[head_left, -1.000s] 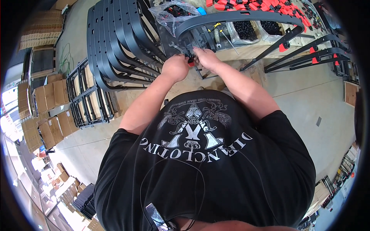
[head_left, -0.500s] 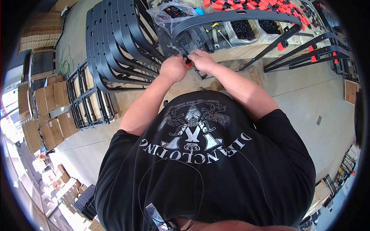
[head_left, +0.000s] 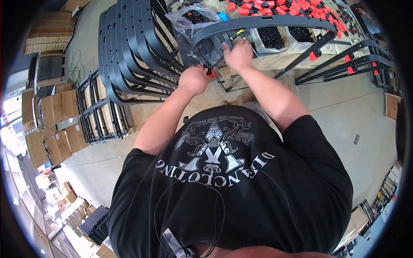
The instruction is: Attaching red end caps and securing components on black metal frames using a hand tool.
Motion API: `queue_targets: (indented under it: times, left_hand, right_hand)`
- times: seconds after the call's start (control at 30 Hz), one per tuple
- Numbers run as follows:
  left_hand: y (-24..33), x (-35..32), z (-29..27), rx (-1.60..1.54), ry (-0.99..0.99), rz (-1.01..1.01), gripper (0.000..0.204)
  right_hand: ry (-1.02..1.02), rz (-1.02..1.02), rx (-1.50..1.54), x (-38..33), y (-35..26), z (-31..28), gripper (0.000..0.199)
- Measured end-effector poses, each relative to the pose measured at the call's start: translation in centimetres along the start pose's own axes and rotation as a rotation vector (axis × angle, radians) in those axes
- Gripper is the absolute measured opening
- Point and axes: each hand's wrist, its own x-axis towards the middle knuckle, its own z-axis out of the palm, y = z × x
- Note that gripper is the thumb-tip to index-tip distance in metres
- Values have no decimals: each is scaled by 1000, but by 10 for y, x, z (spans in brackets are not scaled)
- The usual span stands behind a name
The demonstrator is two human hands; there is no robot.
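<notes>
A curved black metal frame [head_left: 262, 21] stands upright before me on the bench side. Close to its left leg, my left hand [head_left: 194, 79] is closed at a dark part with a red plastic piece [head_left: 211, 73]; the fingertips are partly hidden. My right hand [head_left: 240, 56] is slightly blurred over the bench, thumb and fingers apart, just below a yellow-handled tool [head_left: 239, 32]. Whether its fingertips touch that tool is hard to see. A wrench [head_left: 192, 55] lies on the dark mat above my left hand.
Black frames [head_left: 129, 47] stand stacked at left, with more frames [head_left: 348, 60] at right. On the bench sit two bins of small black parts [head_left: 271, 38], a clear plastic bag [head_left: 191, 19] and a heap of red and black pieces [head_left: 279, 8]. Cardboard boxes [head_left: 56, 105] stand at far left.
My right hand has left the spot beside my left hand and moved away and to the right, toward the yellow-handled tool. My left hand has stayed by the red piece.
</notes>
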Motion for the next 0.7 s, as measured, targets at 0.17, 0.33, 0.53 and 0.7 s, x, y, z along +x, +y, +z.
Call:
queue_targets:
  times: [0.17, 0.33, 0.53, 0.7]
  left_hand:
    - [1, -5, -4, -11, 11, 102, 36]
    - [13, 1, 2, -18, 55, -12, 35]
    - [16, -5, 20, -153, 188, -79, 36]
    - [63, -36, 14, -271, 413, -284, 27]
  right_hand:
    - [-310, 151, -193, 53, 34, 14, 45]
    - [-508, 237, -166, 75, 67, 47, 40]
    - [-317, 474, 296, 79, 49, 18, 34]
    - [-772, 526, 958, 54, 68, -56, 32]
